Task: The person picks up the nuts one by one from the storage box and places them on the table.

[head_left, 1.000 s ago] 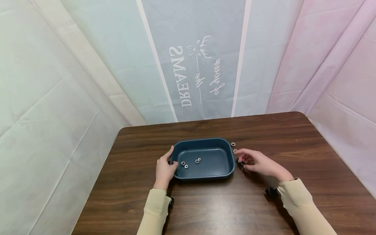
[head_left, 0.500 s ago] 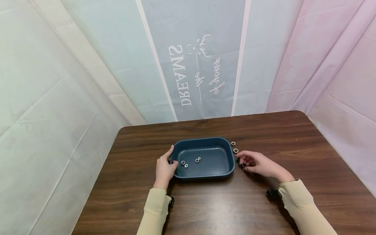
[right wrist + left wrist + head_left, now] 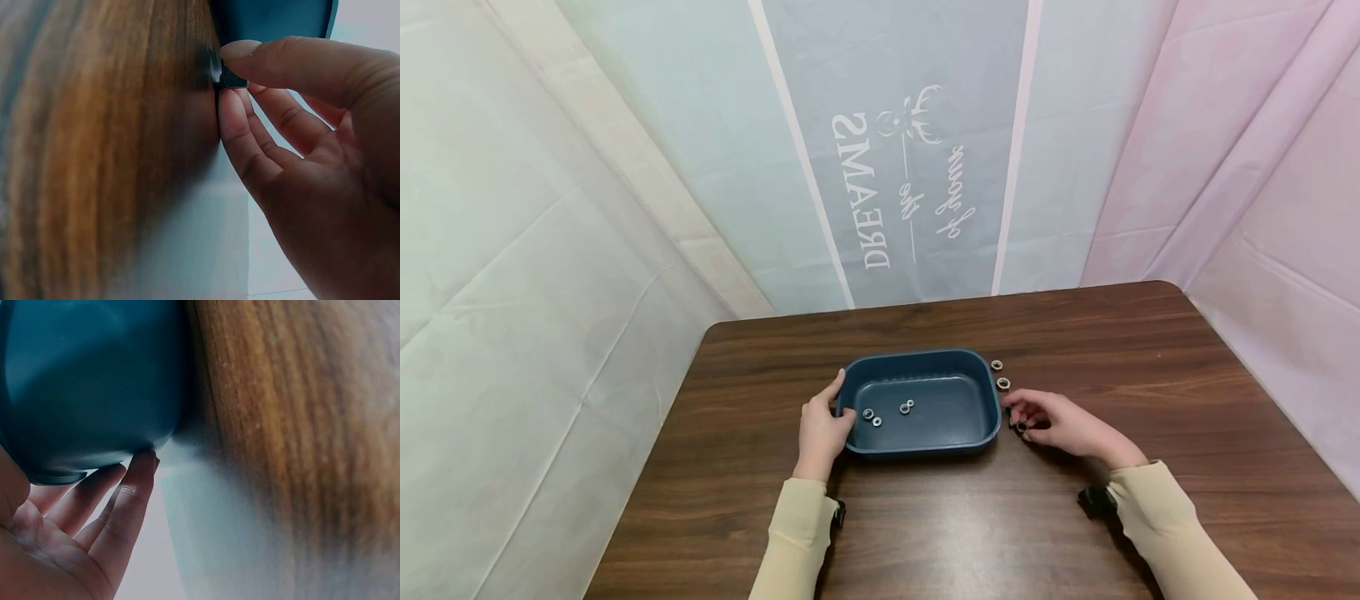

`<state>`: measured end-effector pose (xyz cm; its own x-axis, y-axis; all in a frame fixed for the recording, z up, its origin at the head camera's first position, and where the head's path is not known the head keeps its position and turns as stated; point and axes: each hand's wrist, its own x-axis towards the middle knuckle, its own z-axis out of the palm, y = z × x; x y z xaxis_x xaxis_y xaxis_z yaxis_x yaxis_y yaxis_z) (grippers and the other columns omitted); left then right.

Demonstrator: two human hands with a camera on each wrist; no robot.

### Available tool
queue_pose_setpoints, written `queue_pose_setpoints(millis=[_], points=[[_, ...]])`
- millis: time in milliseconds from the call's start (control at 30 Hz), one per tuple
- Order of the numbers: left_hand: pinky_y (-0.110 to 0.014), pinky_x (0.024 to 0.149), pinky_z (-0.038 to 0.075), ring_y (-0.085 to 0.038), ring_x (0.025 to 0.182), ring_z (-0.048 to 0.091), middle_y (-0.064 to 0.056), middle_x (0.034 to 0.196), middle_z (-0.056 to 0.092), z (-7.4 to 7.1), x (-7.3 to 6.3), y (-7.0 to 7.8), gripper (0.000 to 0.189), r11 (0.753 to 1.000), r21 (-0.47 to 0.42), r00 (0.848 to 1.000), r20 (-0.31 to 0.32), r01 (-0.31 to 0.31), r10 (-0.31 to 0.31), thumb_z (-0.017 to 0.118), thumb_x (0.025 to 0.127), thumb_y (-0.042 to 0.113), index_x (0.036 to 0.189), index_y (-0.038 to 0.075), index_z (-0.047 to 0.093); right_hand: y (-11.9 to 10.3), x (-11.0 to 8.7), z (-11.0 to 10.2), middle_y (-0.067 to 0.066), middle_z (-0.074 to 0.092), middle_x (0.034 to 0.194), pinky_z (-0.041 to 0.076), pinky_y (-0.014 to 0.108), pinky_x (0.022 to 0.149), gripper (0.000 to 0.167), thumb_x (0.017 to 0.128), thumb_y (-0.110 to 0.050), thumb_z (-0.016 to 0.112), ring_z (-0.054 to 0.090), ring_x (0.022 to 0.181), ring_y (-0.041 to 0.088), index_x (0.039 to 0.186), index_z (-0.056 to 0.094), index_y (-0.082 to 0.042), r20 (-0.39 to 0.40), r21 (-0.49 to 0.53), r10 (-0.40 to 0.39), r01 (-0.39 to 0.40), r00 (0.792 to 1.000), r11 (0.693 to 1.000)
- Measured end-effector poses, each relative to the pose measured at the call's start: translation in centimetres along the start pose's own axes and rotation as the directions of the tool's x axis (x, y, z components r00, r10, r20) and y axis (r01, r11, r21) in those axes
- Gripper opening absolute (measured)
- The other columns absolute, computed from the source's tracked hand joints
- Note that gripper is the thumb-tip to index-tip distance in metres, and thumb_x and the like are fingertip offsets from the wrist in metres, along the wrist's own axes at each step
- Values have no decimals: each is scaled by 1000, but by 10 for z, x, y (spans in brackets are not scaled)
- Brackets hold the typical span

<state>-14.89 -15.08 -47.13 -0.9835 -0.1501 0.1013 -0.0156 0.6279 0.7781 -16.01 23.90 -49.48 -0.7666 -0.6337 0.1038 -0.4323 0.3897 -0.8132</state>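
A deep blue rectangular tray [image 3: 925, 451] stands on the table. My left hand [image 3: 823, 429] grips its left end, thumb over the rim and fingers along the outer wall; the left wrist view shows the fingertips against the tray wall [image 3: 94, 394]. Just off the tray's right end, my right hand [image 3: 1056, 423] pinches a small dark nut [image 3: 1022, 427] between thumb and fingers, low at the tabletop. That dark nut [image 3: 234, 77] is partly hidden by the thumb in the right wrist view. Another dark piece [image 3: 1009, 411] lies by the fingertips, mostly covered.
Several silver nuts lie in the tray, among them one nut [image 3: 868, 414] near the left thumb and another nut [image 3: 905, 409] nearer the middle. Two silver nuts, a far nut [image 3: 997, 365] and a nearer nut [image 3: 1003, 384], lie beside the tray on the wooden table [image 3: 940, 517].
My right hand has shifted slightly toward me, the dark nut at its fingertips moving with it, and the nearer silver nut shows more fully. The left hand and tray stay in place.
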Motion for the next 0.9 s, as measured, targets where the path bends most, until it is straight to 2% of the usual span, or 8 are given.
queue_pose_setpoints(millis=[167, 433, 667, 900], points=[[-29, 46, 37, -18, 51, 48, -9, 123, 62, 0, 0, -1, 67, 1000, 0, 1000, -4, -6, 6, 63, 80, 0, 140, 26, 50, 0, -1, 1, 5, 60, 100, 50, 34, 78, 47, 83, 6, 67, 58, 91, 21, 127, 53, -4, 1, -2, 10, -10, 1000, 1000], [-30, 47, 39, -18, 55, 49, -9, 124, 62, 1, 0, -1, 68, 1000, 0, 1000, -6, 2, -2, 63, 80, 0, 140, 30, 50, -2, -1, 2, 6, 61, 99, 50, 34, 76, 46, 82, 7, 67, 58, 89, 22, 125, 54, -4, -14, -9, 4, -4, 1000, 1000], [-30, 47, 39, -18, 57, 50, -9, 122, 63, 2, 0, -1, 67, 1000, -2, 1000, -5, -1, 0, 63, 79, 0, 140, 24, 51, -2, -1, 3, 5, 61, 99, 49, 33, 76, 46, 82, 9, 66, 58, 89, 21, 125, 54, -5, -11, -29, 10, -11, 1000, 1000], [-30, 47, 39, -19, 56, 50, -9, 126, 61, 2, 0, -2, 67, 1000, -11, 1000, 2, 7, -7, 63, 80, 0, 141, 25, 50, -3, -1, 4, 6, 61, 98, 50, 33, 77, 46, 82, 11, 64, 58, 89, 21, 124, 55, -5, -12, -43, -5, 4, 1000, 999]])
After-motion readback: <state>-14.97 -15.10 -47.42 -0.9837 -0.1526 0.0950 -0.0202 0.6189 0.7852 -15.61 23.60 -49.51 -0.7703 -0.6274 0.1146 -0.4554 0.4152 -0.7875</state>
